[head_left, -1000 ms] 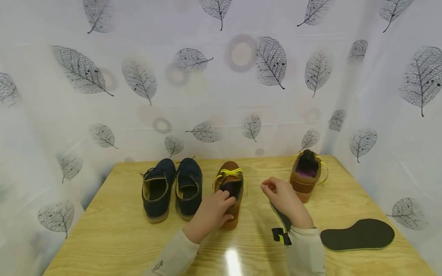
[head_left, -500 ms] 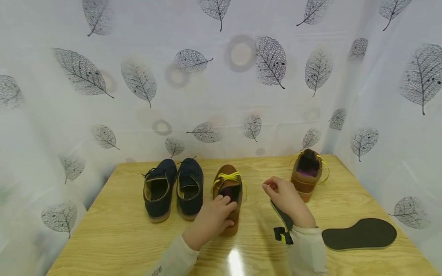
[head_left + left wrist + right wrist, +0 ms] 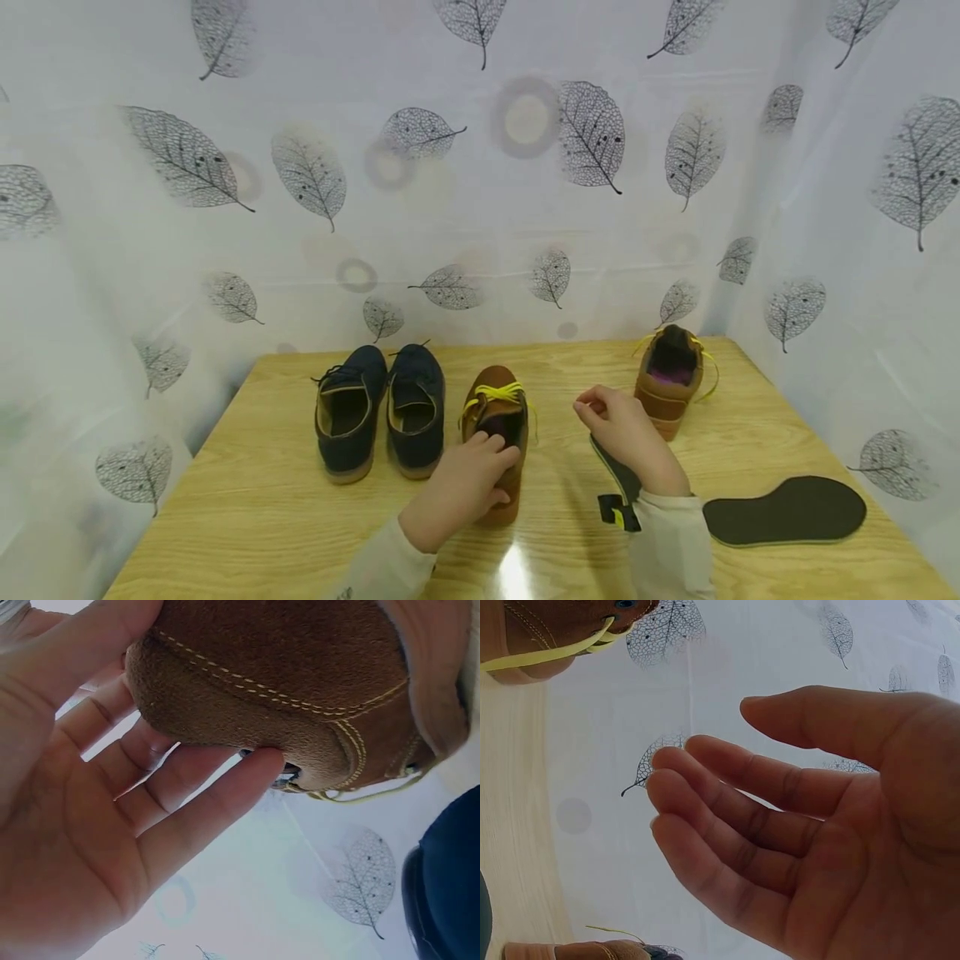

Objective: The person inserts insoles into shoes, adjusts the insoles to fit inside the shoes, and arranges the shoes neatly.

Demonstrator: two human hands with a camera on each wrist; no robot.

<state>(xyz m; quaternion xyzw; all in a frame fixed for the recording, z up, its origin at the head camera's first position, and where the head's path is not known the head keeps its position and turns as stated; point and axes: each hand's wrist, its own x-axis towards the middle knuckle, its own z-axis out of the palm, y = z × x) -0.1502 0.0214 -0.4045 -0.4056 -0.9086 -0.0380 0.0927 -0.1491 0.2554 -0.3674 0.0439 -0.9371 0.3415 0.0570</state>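
A brown shoe (image 3: 492,493) with yellow laces stands mid-table, its toe pointing away from me. My left hand (image 3: 459,487) grips it at the heel: fingers reach over the collar into the opening, and the thumb lies on the outer side. Up close in the left wrist view, brown suede (image 3: 247,697) with pale double stitching sits between thumb and fingers. To the right, my right hand (image 3: 622,433) hovers over the table with loosely bent fingers and holds nothing; its palm (image 3: 840,870) is bare in the right wrist view. Beneath it lies a partly covered dark insole (image 3: 617,468).
Two navy shoes (image 3: 347,433) stand side by side on the left. The other brown shoe (image 3: 667,383), purple inside, stands at the back right. A dark insole (image 3: 786,510) lies at the right, and a small black-and-yellow piece (image 3: 618,512) is by the right sleeve. A leaf-patterned curtain (image 3: 480,208) surrounds the table.
My left hand has drawn the brown shoe a little way towards me. The right hand has kept its place and pose, apart from a slight shift of the whole view.
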